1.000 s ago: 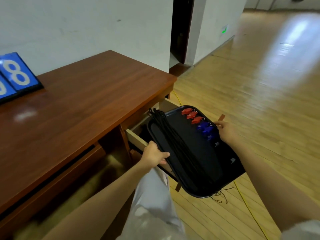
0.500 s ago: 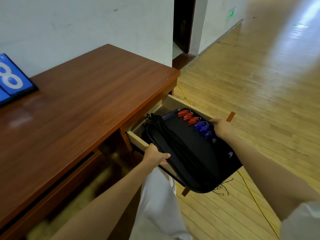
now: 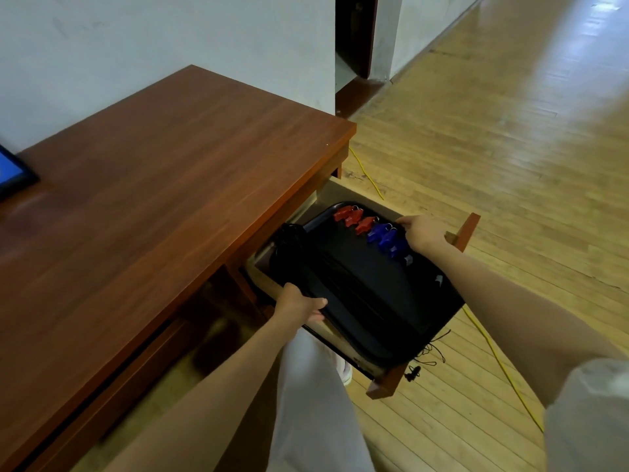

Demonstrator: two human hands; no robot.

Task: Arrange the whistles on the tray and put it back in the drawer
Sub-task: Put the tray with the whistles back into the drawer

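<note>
The whistles lie in one row along the far right side of the tray (image 3: 369, 267): three red whistles (image 3: 354, 218) further from the person, then blue whistles (image 3: 386, 235) nearer, one just beside the other. How many blue ones there are, I cannot tell. Along the left side of the same tray lies a bundle of black cords (image 3: 306, 257), and some loose cord ends hang over the near corner.

The dark tray is inside the open drawer (image 3: 384, 384) under the counter (image 3: 170, 185). Its near right edge stands over the front board of the drawer. If it rests flat on the drawer bottom, the view does not show.

The left hand (image 3: 299, 304) holds the near left edge of the tray, the thumb on top and the fingers (image 3: 311, 315) curled under the rim. The right hand (image 3: 423, 231) holds the far right edge, just beside the blue whistles, with its fingers bent over the rim.

On the far left of the brown counter one sees the corner of a blue board (image 3: 10, 172). A yellow cable (image 3: 500, 362) runs over the wooden floor (image 3: 510, 148) and passes under the drawer. Behind the counter is a pale wall (image 3: 170, 39), and next to it a dark doorway (image 3: 354, 35).
</note>
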